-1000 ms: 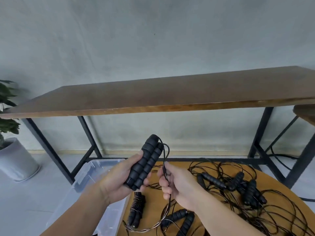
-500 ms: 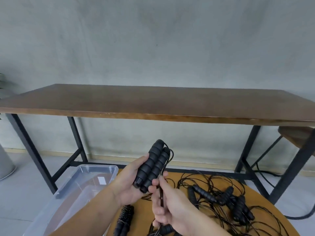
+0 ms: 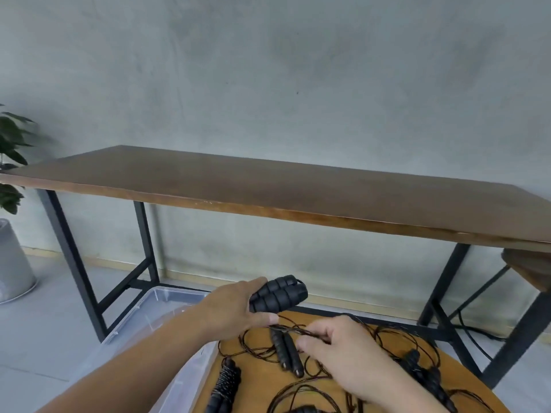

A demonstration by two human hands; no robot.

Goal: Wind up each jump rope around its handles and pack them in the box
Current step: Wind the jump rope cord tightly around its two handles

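Black foam handles (image 3: 278, 294) paired side by side, lower centre of frame; near ends hidden in left hand (image 3: 235, 311), fingers wrapped shut around them. Cord (image 3: 298, 329) runs from left thumb to right hand (image 3: 346, 350), pinched between its fingers (image 3: 310, 342). Clear box (image 3: 167, 296) lower left, cut off by forearm. Loose ropes (image 3: 423, 374) on round worktop (image 3: 259, 380), tangled, partly out of frame.
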